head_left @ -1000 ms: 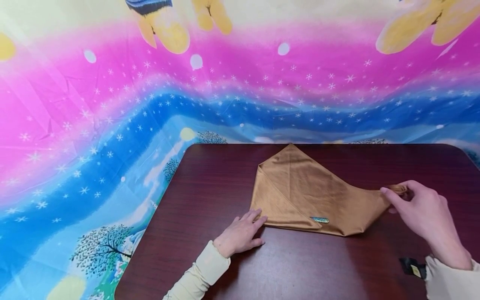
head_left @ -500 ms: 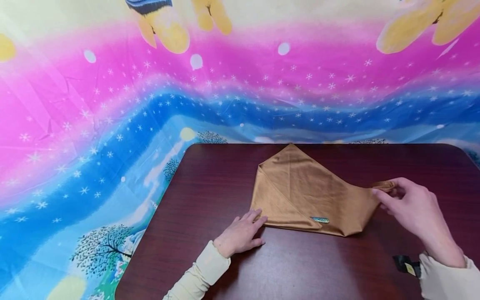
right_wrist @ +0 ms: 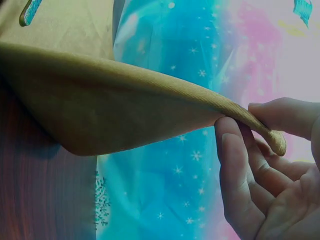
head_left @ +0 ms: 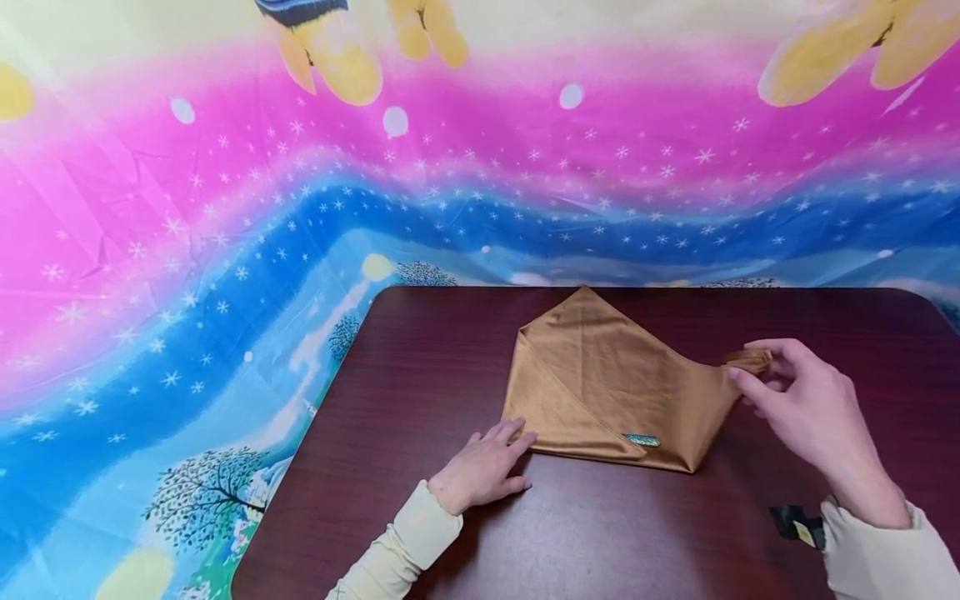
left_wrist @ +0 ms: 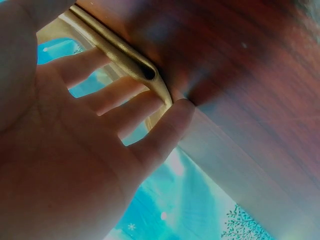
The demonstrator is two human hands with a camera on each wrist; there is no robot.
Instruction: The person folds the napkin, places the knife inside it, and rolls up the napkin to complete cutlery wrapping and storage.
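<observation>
Snowflake-print backdrop (head_left: pixel 465 183) behind a dark wood tabletop (head_left: pixel 600 533), with some folded brown cloth (head_left: pixel 615 367) on it, pointed top at the far edge. Left hand's (head_left: pixel 480 471) grip is relaxed, fingers mostly straight and touching the cloth's near left corner. Right hand's (head_left: pixel 813 408) grip is pinching the right end, which is lifted off the wood. Shiny little label (head_left: pixel 642 440) near the bottom edge too.

A glossy, dark red-brown table (head_left: pixel 600 537) has rounded far corners. Behind it and along its left side hangs a pink-and-blue sheet (head_left: pixel 450 179) printed with white snowflakes (head_left: pixel 704 156) and trees (head_left: pixel 217 492).
</observation>
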